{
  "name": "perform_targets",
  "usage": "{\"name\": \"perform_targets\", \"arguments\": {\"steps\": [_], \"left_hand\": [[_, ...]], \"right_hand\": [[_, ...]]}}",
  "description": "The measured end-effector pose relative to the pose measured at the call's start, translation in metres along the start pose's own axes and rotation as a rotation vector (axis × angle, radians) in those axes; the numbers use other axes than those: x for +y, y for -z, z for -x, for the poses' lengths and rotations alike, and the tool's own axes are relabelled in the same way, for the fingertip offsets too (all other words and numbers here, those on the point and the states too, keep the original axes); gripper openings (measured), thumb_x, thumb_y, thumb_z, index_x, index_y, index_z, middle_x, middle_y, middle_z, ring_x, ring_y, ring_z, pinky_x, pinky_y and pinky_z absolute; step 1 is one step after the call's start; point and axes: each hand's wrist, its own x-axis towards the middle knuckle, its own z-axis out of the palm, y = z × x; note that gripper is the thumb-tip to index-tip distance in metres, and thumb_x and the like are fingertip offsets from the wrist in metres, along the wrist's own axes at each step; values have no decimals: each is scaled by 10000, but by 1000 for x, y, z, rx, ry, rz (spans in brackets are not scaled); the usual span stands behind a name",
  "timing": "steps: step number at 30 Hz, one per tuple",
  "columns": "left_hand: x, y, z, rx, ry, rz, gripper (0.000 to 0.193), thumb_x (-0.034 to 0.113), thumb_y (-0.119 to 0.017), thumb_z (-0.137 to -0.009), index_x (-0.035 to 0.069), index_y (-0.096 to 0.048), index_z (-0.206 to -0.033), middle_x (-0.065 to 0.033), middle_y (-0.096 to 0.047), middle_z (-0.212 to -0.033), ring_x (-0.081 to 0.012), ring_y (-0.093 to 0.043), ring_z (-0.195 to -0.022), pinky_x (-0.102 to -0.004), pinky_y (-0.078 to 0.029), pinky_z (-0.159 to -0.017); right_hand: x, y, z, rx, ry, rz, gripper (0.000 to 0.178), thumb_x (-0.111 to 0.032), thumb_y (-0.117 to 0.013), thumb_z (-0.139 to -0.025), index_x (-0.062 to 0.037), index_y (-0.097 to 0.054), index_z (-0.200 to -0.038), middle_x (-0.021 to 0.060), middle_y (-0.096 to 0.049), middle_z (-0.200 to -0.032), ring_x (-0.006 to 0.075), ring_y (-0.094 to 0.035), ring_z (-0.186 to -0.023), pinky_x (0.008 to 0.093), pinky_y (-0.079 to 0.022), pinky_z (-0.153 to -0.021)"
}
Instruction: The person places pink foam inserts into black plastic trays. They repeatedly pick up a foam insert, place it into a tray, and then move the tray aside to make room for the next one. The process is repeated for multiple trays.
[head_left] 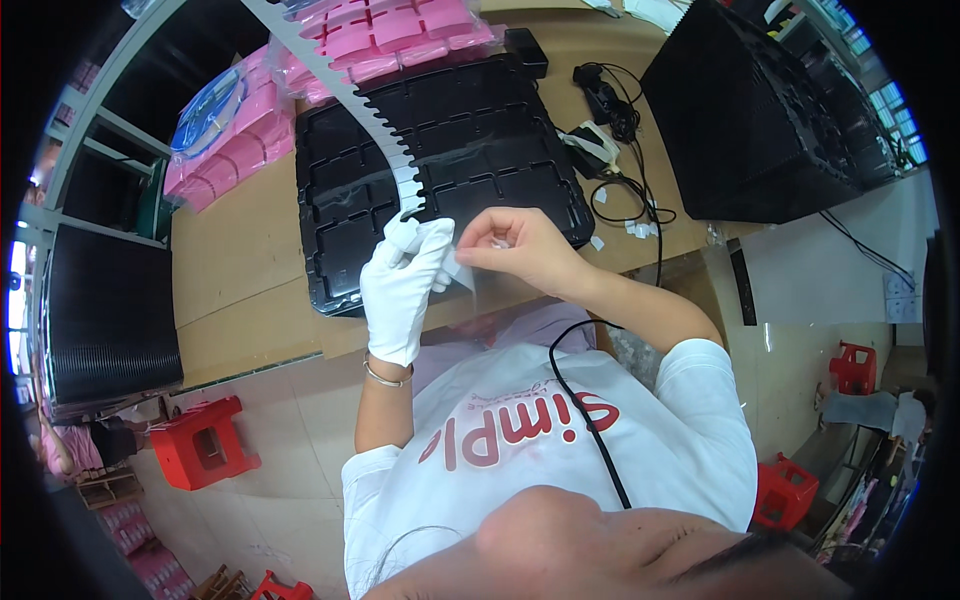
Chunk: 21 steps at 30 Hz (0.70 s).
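My left hand [398, 290] wears a white glove and is closed around the lower end of a long grey strip with notched teeth [372, 115]. The strip rises in a curve toward the far left over a black plastic tray [460, 140]. A white piece [403, 235] shows at the gloved fingers; what it is cannot be made out. Close beside them, my bare right hand [525, 252] pinches with thumb and forefinger at the edge of a thin whitish piece of film [461, 272], which hangs between both hands. Its other fingers are curled in.
Pink packages [390, 35] lie behind the tray. On the right of the table [240, 270] are black cables [625, 125], small white paper bits [640, 230] and a tall stack of black trays [740, 120]. A black cord runs across my shirt. Red stools [205, 440] stand on the floor.
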Motion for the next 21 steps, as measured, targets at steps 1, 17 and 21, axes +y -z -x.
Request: {"name": "perform_targets", "arguments": {"steps": [1,17,21], "left_hand": [[2,-4,1,1,-2,-2,188,145,-688,-900,13,-700,-1034,-13,-654,-784,-39,-525,-568,-178,-406,-491],[-8,-11,-7,-26,43,-97,199,184,-705,-893,1,-694,-968,-21,-668,-799,-33,-513,-557,-174,-397,-500],[-11,-8,-9,-29,60,-91,207,188,-710,-889,0,-695,-976,-24,-670,-799,-33,-515,-554,-174,-398,-501]], "right_hand": [[-1,2,4,49,32,100,101,-95,-728,-833,-45,-690,-912,-36,-599,-773,44,-517,-686,195,-397,-612],[-9,111,-7,74,-46,986,133,-169,-688,-739,-48,-650,-781,107,-642,-700,263,-638,-679,374,-490,-653],[-11,107,-8,124,-24,1022,144,-185,-699,-740,-53,-653,-775,119,-673,-763,286,-657,-750,388,-507,-703]]}}
